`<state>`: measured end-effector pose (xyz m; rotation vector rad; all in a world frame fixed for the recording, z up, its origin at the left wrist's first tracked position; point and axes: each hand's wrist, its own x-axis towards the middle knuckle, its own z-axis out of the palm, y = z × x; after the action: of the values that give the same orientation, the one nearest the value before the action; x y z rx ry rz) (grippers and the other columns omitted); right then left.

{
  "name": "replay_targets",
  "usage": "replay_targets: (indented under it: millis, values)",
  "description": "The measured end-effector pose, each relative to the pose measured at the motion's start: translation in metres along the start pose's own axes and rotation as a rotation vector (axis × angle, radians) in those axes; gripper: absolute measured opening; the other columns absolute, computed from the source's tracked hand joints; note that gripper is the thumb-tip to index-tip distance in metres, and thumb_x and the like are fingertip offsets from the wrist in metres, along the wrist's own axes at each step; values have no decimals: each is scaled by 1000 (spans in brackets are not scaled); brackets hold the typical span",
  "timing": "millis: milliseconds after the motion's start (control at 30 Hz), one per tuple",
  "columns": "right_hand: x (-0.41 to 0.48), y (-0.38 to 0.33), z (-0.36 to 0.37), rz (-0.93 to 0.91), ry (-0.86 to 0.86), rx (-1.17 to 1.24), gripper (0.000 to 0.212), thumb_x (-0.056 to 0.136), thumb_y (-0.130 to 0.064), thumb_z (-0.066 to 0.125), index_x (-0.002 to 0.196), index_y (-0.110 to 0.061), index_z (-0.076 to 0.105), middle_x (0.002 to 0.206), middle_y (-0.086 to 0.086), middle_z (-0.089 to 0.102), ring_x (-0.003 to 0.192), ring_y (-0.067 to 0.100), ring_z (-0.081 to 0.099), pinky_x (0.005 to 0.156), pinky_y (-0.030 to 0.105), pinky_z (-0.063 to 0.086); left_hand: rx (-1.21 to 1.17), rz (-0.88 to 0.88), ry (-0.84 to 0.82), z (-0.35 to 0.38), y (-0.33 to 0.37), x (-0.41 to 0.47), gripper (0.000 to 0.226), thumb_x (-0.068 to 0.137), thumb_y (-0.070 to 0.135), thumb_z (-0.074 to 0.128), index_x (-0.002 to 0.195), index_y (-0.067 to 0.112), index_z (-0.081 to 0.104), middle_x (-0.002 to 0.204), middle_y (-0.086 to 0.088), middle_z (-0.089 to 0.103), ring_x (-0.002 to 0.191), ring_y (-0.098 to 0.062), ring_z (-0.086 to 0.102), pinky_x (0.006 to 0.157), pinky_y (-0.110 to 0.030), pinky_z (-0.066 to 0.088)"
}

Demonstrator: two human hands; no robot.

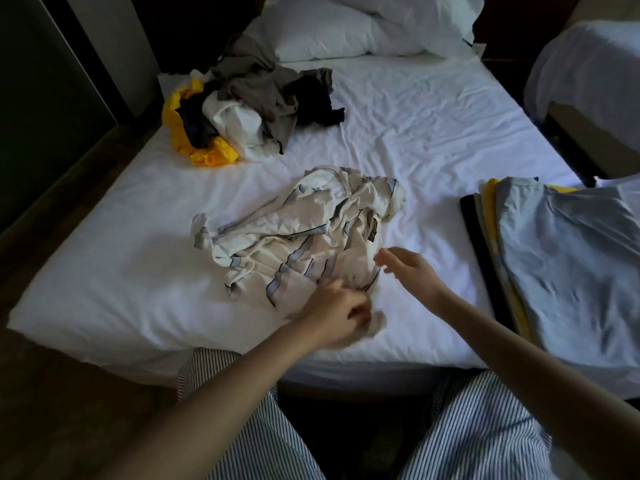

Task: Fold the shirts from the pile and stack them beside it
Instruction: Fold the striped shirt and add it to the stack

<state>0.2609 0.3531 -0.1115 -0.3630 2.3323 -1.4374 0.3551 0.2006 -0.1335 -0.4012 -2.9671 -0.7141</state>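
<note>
Lying crumpled in the middle of the bed, the shirt is cream with blue-grey trim, and a small dark label shows near its right side. The left grip, a bare hand, has its fingers curled round the shirt's near hem, with a bunch of cloth showing just to its right; the hand is somewhat blurred. The right grip is at the shirt's near right edge with its fingers loosely spread and nothing held; whether the fingertips touch the cloth I cannot tell.

The pile sits at the far left of the bed, well apart from the shirt, a tangle of grey, black, white and yellow clothes. The stack lies on the right side of the bed, a pale blue shirt on top and yellow and black edges showing beneath along its left side. Two white pillows rest at the head. Striped trousers show at the near edge.
</note>
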Motion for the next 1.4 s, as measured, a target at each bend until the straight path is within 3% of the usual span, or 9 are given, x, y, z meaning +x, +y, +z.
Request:
replay_targets:
  millis: [167, 300, 467, 600, 733, 933, 1067, 1267, 1400]
  values:
    - [6, -9, 35, 108, -145, -151, 25, 94, -37, 53, 103, -14, 61, 90, -1, 57, 88, 17, 56, 75, 26, 44, 127, 196, -127, 15, 2, -8, 25, 82, 33, 53, 70, 17, 69, 59, -4, 58, 78, -26, 58, 71, -32, 41]
    - [7, -5, 49, 86, -45, -91, 20, 90, -14, 60, 106, -5, 68, 104, 16, 67, 95, 24, 63, 78, 26, 50, -264, -149, 72, 1, 4, -5, 12, 84, 20, 61, 84, 8, 65, 83, -9, 60, 81, -24, 55, 69, -31, 42]
    - [-3, -18, 22, -21, -130, 406, 33, 95, -4, 47, 112, -28, 62, 125, -1, 58, 119, 7, 48, 93, 14, 36, -204, -341, 153, -5, -2, 0, 62, 82, 35, 70, 135, 17, 42, 129, -2, 46, 116, -17, 44, 92, -33, 43]
    - [-4, -36, -1, -141, -228, 279, 37, 95, -6, 46, 114, -35, 59, 124, -8, 58, 115, 0, 50, 96, 13, 38, -551, -459, 455, -22, 13, 20, 6, 96, 21, 53, 96, 17, 48, 84, 10, 57, 72, 5, 54, 68, -25, 40]
    - [12, -45, -20, -121, -221, 246, 39, 91, -15, 53, 123, -36, 53, 116, -4, 61, 111, 6, 54, 105, 27, 37, -910, -501, 522, -57, 11, 44, 18, 100, 12, 42, 84, 19, 44, 73, 1, 61, 71, -15, 60, 74, -37, 49]
    - [21, -67, -18, -132, -399, 375, 42, 83, -25, 53, 124, -36, 52, 96, -20, 63, 108, 11, 52, 99, 31, 33, -546, -507, 429, -57, 29, 55, 24, 94, 26, 56, 91, 11, 37, 75, 2, 49, 66, -10, 50, 58, -21, 38]
    - [19, -73, -36, -196, -406, 221, 46, 94, -10, 47, 132, -35, 41, 123, -10, 60, 115, -5, 49, 94, 9, 38, -724, -662, 576, -69, 29, 55, 9, 99, 14, 39, 95, 12, 46, 78, 6, 50, 69, -3, 47, 60, -13, 36]
    - [52, -75, -35, -302, -176, -501, 84, 84, -27, 67, 146, -39, 11, 151, 3, 30, 140, 25, 22, 114, 44, 17, -904, -590, 426, -124, 14, 52, 17, 99, 16, 45, 90, 13, 59, 91, -2, 60, 87, -15, 56, 87, -35, 43]
    - [67, -101, -7, -267, -273, -599, 60, 87, -41, 61, 140, -24, 38, 144, 2, 39, 142, 20, 18, 113, 41, 13, -1008, -553, 198, -181, 15, 41, 22, 98, 13, 47, 84, 19, 63, 76, 9, 69, 75, -7, 64, 77, -21, 49]
